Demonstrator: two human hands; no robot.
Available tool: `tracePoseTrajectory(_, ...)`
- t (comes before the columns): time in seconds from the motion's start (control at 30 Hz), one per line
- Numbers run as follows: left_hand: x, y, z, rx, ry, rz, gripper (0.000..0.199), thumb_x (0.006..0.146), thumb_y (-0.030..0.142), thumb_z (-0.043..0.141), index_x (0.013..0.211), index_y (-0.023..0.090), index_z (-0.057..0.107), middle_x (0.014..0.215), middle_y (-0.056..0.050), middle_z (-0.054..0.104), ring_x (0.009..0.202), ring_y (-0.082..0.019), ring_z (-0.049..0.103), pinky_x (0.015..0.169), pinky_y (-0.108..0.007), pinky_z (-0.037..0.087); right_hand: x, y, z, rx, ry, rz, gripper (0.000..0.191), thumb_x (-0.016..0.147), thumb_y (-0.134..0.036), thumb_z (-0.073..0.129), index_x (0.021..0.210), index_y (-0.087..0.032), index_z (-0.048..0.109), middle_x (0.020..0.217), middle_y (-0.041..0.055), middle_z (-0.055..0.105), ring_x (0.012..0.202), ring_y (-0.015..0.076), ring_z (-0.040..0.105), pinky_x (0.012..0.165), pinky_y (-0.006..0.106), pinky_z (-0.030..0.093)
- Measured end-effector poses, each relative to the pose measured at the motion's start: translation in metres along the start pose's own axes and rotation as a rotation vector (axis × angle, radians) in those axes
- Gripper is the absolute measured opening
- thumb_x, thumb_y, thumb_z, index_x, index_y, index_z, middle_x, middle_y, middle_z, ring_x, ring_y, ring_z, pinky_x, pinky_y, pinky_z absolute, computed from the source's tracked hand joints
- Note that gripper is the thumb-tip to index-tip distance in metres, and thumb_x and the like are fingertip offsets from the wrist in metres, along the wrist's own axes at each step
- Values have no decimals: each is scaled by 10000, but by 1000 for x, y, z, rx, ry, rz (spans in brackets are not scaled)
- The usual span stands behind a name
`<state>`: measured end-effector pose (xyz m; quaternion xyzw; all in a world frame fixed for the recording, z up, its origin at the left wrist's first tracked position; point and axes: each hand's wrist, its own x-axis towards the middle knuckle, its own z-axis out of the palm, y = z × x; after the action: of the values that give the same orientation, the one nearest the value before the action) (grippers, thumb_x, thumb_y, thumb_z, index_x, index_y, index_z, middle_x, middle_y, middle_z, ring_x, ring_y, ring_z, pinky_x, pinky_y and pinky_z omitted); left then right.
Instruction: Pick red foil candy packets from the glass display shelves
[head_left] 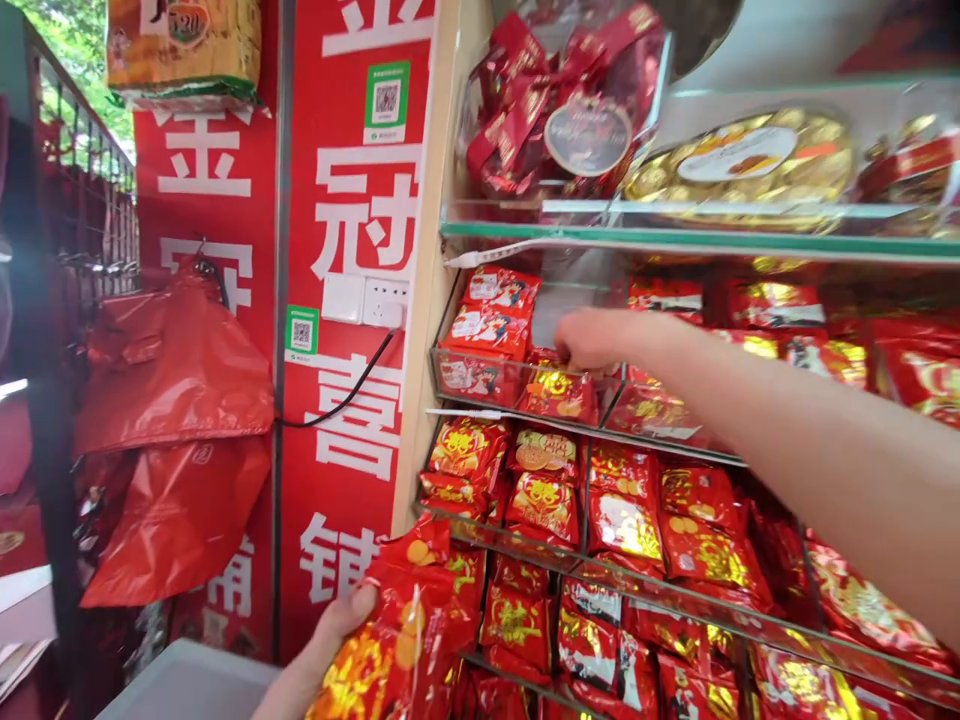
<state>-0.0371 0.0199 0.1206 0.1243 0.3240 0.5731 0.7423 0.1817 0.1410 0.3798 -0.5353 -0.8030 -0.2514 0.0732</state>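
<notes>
My left hand [337, 630] is at the bottom, closed around several shiny red and gold snack packets [409, 625] with pictures of round biscuits on them. Up on the right, my right hand [596, 338] reaches into a clear bin [480, 375] on the upper row. Its fingers curl down over a red biscuit packet [559, 388]; their tips are partly hidden, so I cannot tell what they grip. To the left of that hand, red and white packets [495, 312] are stacked in the same row.
Lower bins hold more red packets [544, 505]. Above runs a glass shelf [675, 238] with a heart-shaped box [570, 110] and an oval gold chocolate box [742, 165]. Red plastic bags [180, 400] hang at left, near a wall socket [386, 302] with a black cable.
</notes>
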Motion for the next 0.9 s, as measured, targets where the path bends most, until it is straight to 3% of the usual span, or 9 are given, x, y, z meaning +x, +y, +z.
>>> tracePoseTrajectory(0.1,-7,-35,0,-107,45,-33,528,753,321,650,1177,43,501,697,-126,748,777,-330,705,670,-416,579,-36,-12,12,-65,258,-4,160,764,-172,536,830,-128,675,829,149,691,776,285,636,696,397,464)
tracePoseTrajectory(0.17,-10,-49,7,-141,10,19,499,741,320,664,1165,99,520,764,-107,753,798,-312,704,730,-411,568,-80,-35,41,150,421,19,205,819,-308,489,841,-185,651,788,98,683,711,244,617,675,384,456)
tracePoseTrajectory(0.2,-10,-55,10,-142,1,60,502,719,309,689,1161,142,523,806,-91,753,813,-302,702,758,-406,561,-105,-51,61,412,352,64,244,813,-403,492,807,-213,644,679,64,659,579,205,582,577,354,450)
tracePoseTrajectory(0.27,-8,-65,15,-112,-11,179,510,680,267,732,1140,220,518,895,-58,744,853,-278,695,800,-388,545,-153,-86,109,989,80,216,417,728,-505,591,1062,-255,584,721,36,653,521,172,554,495,316,454)
tracePoseTrajectory(0.33,-6,-77,15,-54,-21,287,500,666,209,748,1105,258,513,981,-41,724,904,-256,681,838,-365,525,-190,-117,152,1485,-112,335,567,639,-450,709,1151,-291,523,892,32,660,666,174,609,581,302,499)
tracePoseTrajectory(0.43,0,-94,10,-47,-53,287,478,670,214,750,1080,261,509,1052,-57,698,969,-255,655,866,-354,506,-214,-144,189,1916,-232,431,403,644,-391,732,1005,-279,591,938,14,670,845,169,622,741,286,502)
tracePoseTrajectory(0.67,9,-118,2,-177,-75,65,570,734,345,679,1247,243,453,1082,-114,683,1043,-297,616,863,-397,510,-230,-144,195,2148,-237,622,216,671,-389,716,815,-257,626,831,-16,690,748,153,640,698,259,512)
tracePoseTrajectory(0.83,9,-116,-18,-16,55,-25,362,758,301,640,1090,162,602,924,-127,734,906,-304,675,736,-373,542,-241,-135,218,2123,163,985,321,589,-326,789,826,-259,582,739,-44,656,705,127,630,676,235,524)
tracePoseTrajectory(0.9,7,-116,-29,64,6,-87,410,679,314,703,1046,144,637,869,-138,741,824,-325,691,690,-383,542,-241,-133,223,2133,254,1098,411,551,-300,813,870,-260,555,691,-60,636,622,121,613,634,249,531)
